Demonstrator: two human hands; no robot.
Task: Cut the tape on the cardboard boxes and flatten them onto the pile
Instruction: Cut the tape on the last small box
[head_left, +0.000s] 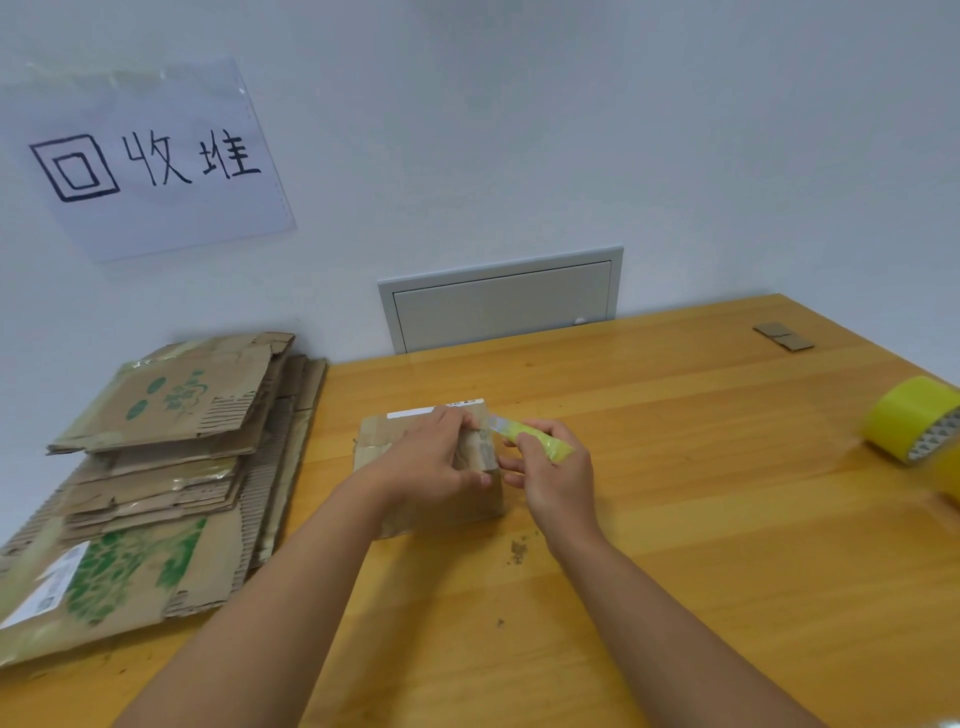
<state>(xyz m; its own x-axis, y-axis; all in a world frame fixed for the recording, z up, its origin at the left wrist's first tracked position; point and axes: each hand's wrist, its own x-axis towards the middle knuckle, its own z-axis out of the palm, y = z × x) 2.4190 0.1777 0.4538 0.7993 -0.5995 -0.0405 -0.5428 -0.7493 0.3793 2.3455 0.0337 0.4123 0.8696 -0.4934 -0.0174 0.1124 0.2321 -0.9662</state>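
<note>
Both forearms reach in. L hand (434, 457) grips small cardboard box (379, 441) from above; R hand (553, 470) curled round yellow-green cutter (537, 439), tip at box's right top edge. Flattened pile (156, 467) off to L hand's left.

Head view, forward-down, close over table (675, 519)

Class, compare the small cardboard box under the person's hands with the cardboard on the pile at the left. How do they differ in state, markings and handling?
The small box still stands as a closed box; the pile is flattened sheets stacked in layers. The box looks plain brown with a white label at its far edge; the pile's sheets carry green print. The left hand holds the box while the right hand brings a yellow-green cutter to it; the pile lies untouched. Both are brown cardboard on the wooden table.
</note>
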